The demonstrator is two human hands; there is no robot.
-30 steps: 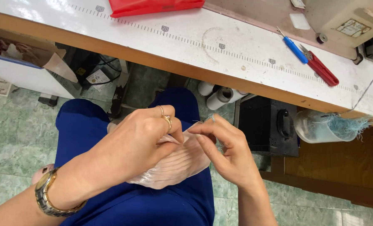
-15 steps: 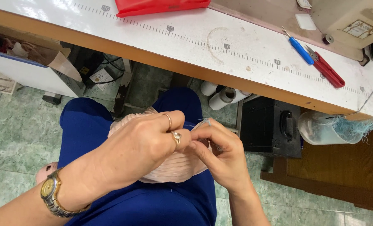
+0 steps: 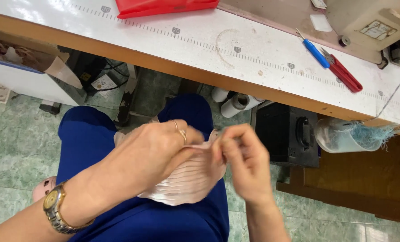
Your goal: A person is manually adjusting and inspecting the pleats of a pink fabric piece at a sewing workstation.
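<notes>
A pale pink pleated piece of fabric lies on my lap, over blue trousers. My left hand, with rings and a gold wristwatch, pinches the fabric's upper edge from the left. My right hand grips the same edge from the right, fingers closed; it is motion-blurred. The two hands almost touch above the fabric, which hangs down between them.
A white worktable with a printed ruler scale runs across the top. On it lie a red fabric piece, a blue tool and red snips. A sewing machine stands at top right. Below are thread cones, a black box and a plastic container.
Both hands have shifted slightly right and up while working the fabric's top edge. My right hand now moves fast and looks blurred. The view has tilted a little.
</notes>
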